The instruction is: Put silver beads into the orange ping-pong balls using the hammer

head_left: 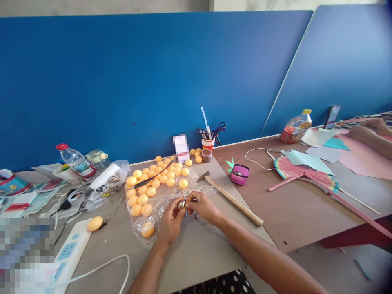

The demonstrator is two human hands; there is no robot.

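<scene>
My left hand (170,220) grips a small shiny silver-coloured round piece (181,204), perhaps a bell, between thumb and fingers. My right hand (200,207) meets it from the right, its thumb and fingertips pinched at the piece's edge; anything else in that pinch is too small to make out. Tiny metal bits (196,216) lie on the table under the right hand. Just behind and left of my hands is a see-through plastic bag (161,199) with many orange balls (143,199). A thin dark tool (151,178) lies across the balls.
A wooden-handled hammer (235,200) and a purple pouch (239,174) lie to the right. A paper cup of pens (208,143) stands by the blue partition (137,81). Left are a bottle (78,163), cables and a power strip (73,249). A co-worker's hands (369,130) rest among paper far right.
</scene>
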